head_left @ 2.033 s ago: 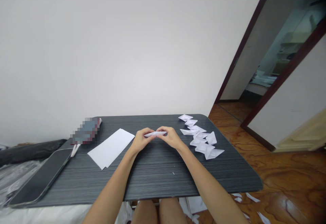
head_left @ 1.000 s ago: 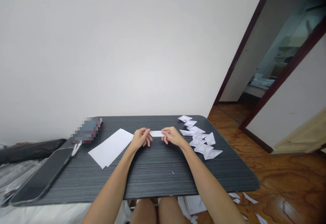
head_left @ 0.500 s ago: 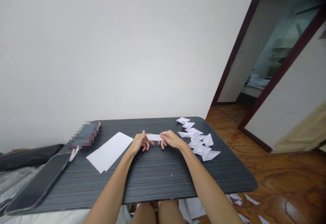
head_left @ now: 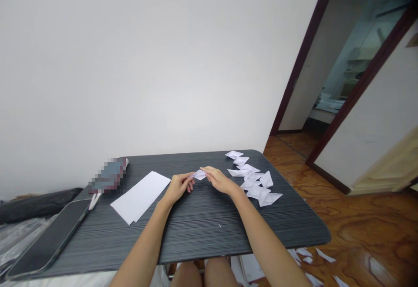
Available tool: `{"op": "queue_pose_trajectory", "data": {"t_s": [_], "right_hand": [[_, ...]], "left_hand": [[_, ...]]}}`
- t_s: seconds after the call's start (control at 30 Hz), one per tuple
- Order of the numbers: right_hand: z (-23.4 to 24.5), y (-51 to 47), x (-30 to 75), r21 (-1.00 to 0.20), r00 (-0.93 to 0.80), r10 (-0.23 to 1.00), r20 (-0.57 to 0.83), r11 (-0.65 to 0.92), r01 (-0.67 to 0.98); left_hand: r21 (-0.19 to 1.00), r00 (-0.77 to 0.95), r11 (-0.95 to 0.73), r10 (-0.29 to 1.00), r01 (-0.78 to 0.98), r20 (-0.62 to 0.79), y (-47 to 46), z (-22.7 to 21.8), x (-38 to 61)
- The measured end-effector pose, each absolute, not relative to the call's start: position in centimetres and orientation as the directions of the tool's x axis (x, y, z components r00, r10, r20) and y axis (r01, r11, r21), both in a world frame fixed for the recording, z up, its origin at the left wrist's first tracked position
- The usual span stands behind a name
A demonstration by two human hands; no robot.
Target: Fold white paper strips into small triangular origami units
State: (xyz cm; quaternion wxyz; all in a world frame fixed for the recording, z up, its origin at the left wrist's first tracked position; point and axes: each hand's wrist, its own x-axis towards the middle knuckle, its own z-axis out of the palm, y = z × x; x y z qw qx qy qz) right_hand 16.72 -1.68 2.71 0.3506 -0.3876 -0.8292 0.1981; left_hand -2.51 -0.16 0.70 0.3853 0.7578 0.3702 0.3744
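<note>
A small folded piece of white paper [head_left: 200, 174] is held between my two hands above the middle of the dark table. My left hand [head_left: 179, 187] pinches its left end between thumb and fingers. At the other end my right hand [head_left: 218, 179] grips the paper, its fingers stretched along the top edge and the thumb mostly hidden. Several folded paper boats [head_left: 253, 178] lie in a loose cluster to the right of my right hand. Left of my left hand rests a small stack of flat white paper sheets [head_left: 141, 197].
The black table [head_left: 196, 234] stands against a white wall. A phone [head_left: 48, 239] lies at its left edge, joined by a white cable [head_left: 94, 200] to a blurred-out object [head_left: 109, 176]. Paper scraps [head_left: 307, 256] lie on the wooden floor, right of my legs.
The paper between my hands has gone from a flat strip to a pointed, diamond-like shape. My right hand has shifted slightly left, with its fingers now laid over the paper's end.
</note>
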Motion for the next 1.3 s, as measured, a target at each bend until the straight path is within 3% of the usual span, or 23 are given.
{"op": "queue_pose_trajectory", "data": {"t_s": [0.13,0.23,0.3,0.43,0.53,0.63,0.7,0.9,1.03,1.3], "right_hand": [[2.5,-1.3,16.9,-0.602,-0.359,0.812,0.461,0.583,0.546],[2.7,-0.7,18.0,-0.605,-0.178,0.855,0.486,0.477,0.638],[2.8,-0.4,19.0,-0.581,-0.042,0.871,0.49,0.362,0.729],[2.2,0.2,20.6,-0.469,0.185,0.857,0.481,0.074,0.88],[1.6,0.3,21.0,-0.422,0.299,0.854,0.427,-0.105,0.901],[1.4,0.2,21.3,-0.38,0.376,0.839,0.394,-0.223,0.897],[1.4,0.1,21.3,-0.351,0.364,0.833,0.417,-0.222,0.91],[0.5,0.2,20.5,-0.25,0.095,0.911,0.401,0.008,0.968],[-0.4,0.6,21.1,-0.277,0.166,0.918,0.361,-0.065,0.959],[0.3,0.7,20.5,-0.395,0.244,0.847,0.472,-0.044,0.918]], "left_hand": [[0.744,0.48,-0.54,0.811,0.393,0.334,-1.0,1.8,-1.9],[0.58,0.53,-0.653,0.749,0.488,0.397,-1.5,2.5,-1.4],[0.466,0.47,-0.637,0.769,0.614,0.433,-1.3,2.8,-1.7],[0.278,0.122,-0.254,0.9,0.926,0.418,-0.5,2.6,-3.7],[0.205,-0.094,0.035,0.953,0.978,0.288,-0.1,2.1,-5.4],[0.184,-0.155,0.133,0.982,0.974,0.111,0.0,1.9,-6.2],[0.175,-0.135,0.124,0.989,0.977,0.054,0.0,1.9,-6.5],[0.174,-0.068,0.051,0.993,0.983,0.096,0.0,2.7,-7.0],[0.204,-0.061,0.036,0.991,0.978,0.118,0.1,2.8,-7.4],[0.231,0.057,-0.081,0.993,0.97,0.105,0.4,2.3,-7.9]]}}
